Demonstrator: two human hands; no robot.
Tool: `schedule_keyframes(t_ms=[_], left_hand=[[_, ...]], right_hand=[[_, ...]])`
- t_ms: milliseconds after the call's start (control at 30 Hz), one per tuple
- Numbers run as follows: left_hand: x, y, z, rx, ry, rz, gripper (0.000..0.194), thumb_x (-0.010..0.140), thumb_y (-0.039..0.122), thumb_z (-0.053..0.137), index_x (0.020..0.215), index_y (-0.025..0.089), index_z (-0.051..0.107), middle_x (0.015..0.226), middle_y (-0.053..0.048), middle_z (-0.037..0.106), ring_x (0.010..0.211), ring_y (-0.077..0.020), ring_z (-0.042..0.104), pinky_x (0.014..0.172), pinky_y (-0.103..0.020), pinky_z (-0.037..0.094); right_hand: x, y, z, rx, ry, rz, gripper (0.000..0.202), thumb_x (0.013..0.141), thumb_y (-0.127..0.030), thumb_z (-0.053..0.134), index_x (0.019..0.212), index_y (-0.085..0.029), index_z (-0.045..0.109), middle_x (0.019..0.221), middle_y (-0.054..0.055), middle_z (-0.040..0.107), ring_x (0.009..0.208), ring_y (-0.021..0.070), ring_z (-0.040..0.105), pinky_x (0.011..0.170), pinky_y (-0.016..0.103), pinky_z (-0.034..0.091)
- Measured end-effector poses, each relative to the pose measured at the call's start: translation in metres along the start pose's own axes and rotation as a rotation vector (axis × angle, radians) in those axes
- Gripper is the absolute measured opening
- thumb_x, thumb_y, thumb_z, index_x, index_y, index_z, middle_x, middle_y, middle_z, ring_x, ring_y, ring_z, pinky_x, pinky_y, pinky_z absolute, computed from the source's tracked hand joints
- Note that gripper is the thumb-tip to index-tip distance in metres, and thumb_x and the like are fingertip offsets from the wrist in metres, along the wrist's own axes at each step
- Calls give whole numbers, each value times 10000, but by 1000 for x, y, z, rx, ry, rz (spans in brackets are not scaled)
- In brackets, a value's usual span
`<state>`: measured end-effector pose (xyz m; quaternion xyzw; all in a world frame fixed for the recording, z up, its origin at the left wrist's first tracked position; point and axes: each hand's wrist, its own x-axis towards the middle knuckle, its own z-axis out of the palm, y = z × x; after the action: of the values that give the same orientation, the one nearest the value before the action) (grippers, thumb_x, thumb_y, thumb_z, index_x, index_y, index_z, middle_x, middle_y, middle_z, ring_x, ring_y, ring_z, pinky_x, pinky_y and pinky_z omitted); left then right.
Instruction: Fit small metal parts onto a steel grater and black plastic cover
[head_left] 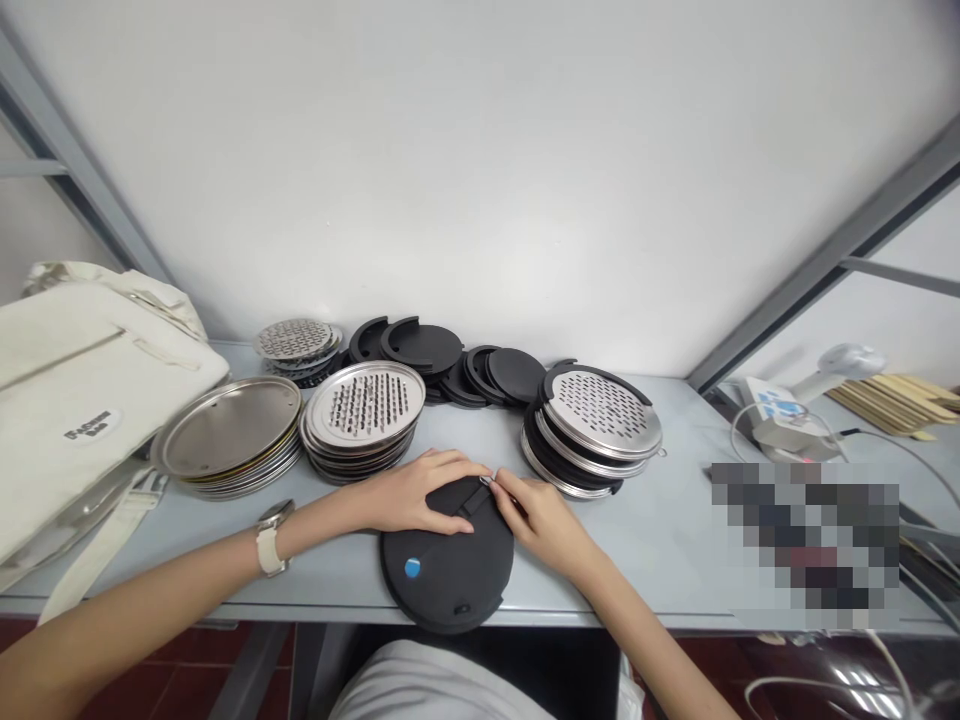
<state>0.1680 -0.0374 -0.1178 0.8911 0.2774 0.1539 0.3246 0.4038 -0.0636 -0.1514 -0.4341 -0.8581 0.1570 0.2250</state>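
A round black plastic grater base [457, 580] with a blue dot sticker lies near the table's front edge. My left hand [416, 492], wearing a watch on the wrist, holds it at its far side, thumb on top and fingers along the rim. At the same far rim, thumb and index finger of my right hand [551, 525] pinch a small metal ring [486, 481] beside a raised black tab. How the ring is fixed is hidden by the fingertips. Just behind stands a stack of coarse metal grater plates [367, 405]; right of it, assembled graters [600, 415] are piled.
Plain metal plates [232, 430] are stacked at left beside a cream bag [105, 400]. Along the wall lie fine grater discs [296, 340] and several black round parts [424, 345]. A white handheld scanner [844, 365] and flat cardboard pieces [892, 400] are at far right, near a pixelated patch.
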Motion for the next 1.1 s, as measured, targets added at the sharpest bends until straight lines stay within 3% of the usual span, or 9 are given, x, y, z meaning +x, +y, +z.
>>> schedule_keyframes(t_ms=[667, 1100], left_hand=[[0, -2, 1, -37, 16, 47, 493, 833, 408, 677, 1266, 248, 504, 1239, -71, 543, 1186, -236, 481, 1035, -336, 355], [0, -1, 1, -24, 6, 52, 503, 841, 424, 666, 1281, 251, 495, 1256, -77, 533, 1196, -242, 476, 1042, -340, 351]], right_hand=[[0, 0, 3, 14, 62, -28, 268, 943, -234, 443, 683, -219, 381, 573, -57, 368, 514, 112, 357, 527, 228, 272], [1, 2, 4, 22, 53, -44, 234, 899, -190, 462, 675, -216, 400, 565, -61, 371, 515, 105, 360, 519, 217, 277]])
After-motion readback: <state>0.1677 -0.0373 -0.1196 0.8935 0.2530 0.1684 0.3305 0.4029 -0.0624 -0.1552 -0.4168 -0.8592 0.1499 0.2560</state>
